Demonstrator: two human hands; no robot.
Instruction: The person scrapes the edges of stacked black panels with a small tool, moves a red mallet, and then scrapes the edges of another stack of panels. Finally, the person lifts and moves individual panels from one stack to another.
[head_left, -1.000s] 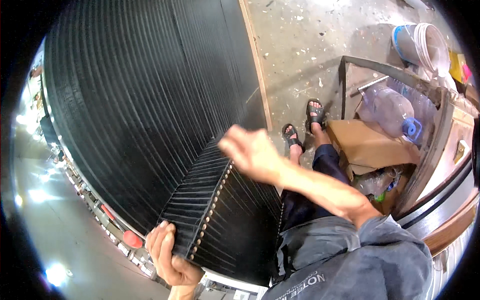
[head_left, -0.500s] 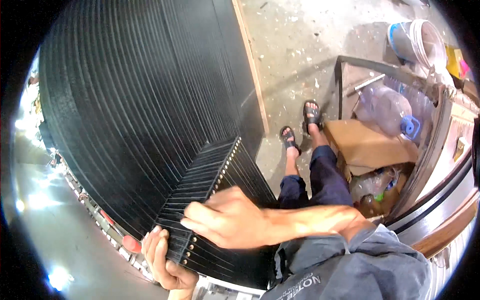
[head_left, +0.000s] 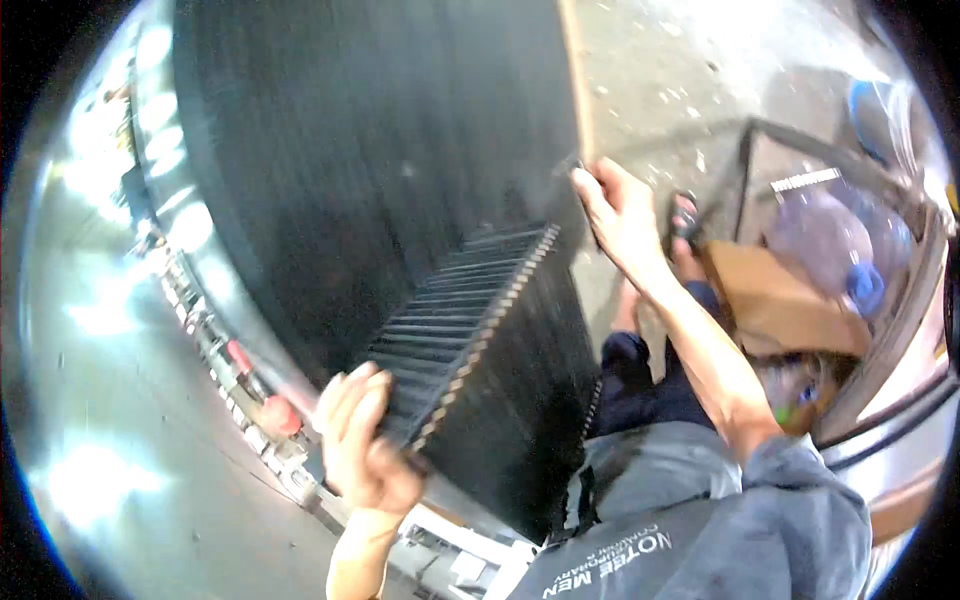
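Note:
Long black panels (head_left: 370, 130) stand in a large stack in front of me. A ledge of thin black slats (head_left: 455, 285) runs across it, edged with a row of small light dots, and a black face (head_left: 510, 400) drops below. My left hand (head_left: 365, 440) is closed round the near left end of this ledge, thumb toward me. At the far right end, my right hand (head_left: 622, 218) grips the corner of the black panel with its thumb on top. Motion blurs the panels, so I cannot tell how many are held.
To the right, a dark-framed bin (head_left: 745, 190) holds a cardboard box (head_left: 785, 300) and clear plastic bottles (head_left: 820, 235). A bucket (head_left: 885, 120) stands beyond it. On the left, a red round knob (head_left: 281, 414) sits along a machine-like rail (head_left: 210, 350). My sandalled foot (head_left: 684, 218) shows on the floor.
My right hand has moved from beside the left hand to the far right corner of the ledge. My left hand stays at the near end. The whole view has shifted and blurred.

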